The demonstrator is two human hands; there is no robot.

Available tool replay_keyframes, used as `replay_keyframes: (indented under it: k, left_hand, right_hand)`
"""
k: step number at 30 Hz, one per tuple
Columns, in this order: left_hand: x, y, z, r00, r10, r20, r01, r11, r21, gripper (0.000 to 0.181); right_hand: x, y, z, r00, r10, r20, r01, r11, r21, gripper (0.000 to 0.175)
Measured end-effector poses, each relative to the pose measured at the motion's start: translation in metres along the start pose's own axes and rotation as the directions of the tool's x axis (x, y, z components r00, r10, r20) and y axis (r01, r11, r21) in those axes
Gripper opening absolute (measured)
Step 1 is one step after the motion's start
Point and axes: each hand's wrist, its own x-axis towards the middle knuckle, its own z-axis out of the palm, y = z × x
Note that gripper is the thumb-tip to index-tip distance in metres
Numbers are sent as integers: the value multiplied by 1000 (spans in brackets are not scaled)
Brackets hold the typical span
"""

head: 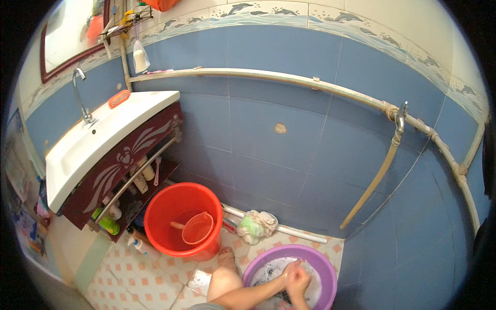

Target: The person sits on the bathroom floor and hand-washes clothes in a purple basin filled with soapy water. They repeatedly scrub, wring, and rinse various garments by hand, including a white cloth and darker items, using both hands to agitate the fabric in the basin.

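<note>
A purple plastic basin point(330, 267) of sudsy water stands on the tiled floor at the bottom right, with dark and pinkish cloth partly visible in the suds. Over it my left hand point(290, 271) and my right hand point(299, 279) are pressed together. The fingers are blurred and overlap, so I cannot tell whether anything is between them. To the left, a red plastic bucket point(155, 248) holds water and a pink dipper point(198, 228).
A bundled cloth point(257, 228) and a white pipe point(302, 234) lie along the blue wall. Beside the bucket stands a white pump bottle point(141, 248). A hose point(372, 186) hangs from a wall tap point(399, 118). The washbasin point(116, 128) is at the left.
</note>
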Motion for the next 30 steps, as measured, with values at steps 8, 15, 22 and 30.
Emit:
replay_keyframes:
  k: [8,15,22,30]
  left_hand:
    - [18,-15,52,788,186,-587,-75,975,208,33]
    - [4,24,21,961,17,-277,69,952,298,41]
    - [24,3,53,784,289,-549,-86,927,365,28]
    - [10,2,57,791,273,-548,53,861,506,51]
  right_hand:
    - [78,60,-15,983,139,-123,-140,990,1,33]
    - [6,-18,8,905,-423,47,424,906,-16,32]
    - [83,34,-8,998,-38,-43,33,992,-125,19]
    - [42,38,-18,1000,-18,10,19,996,-84,20]
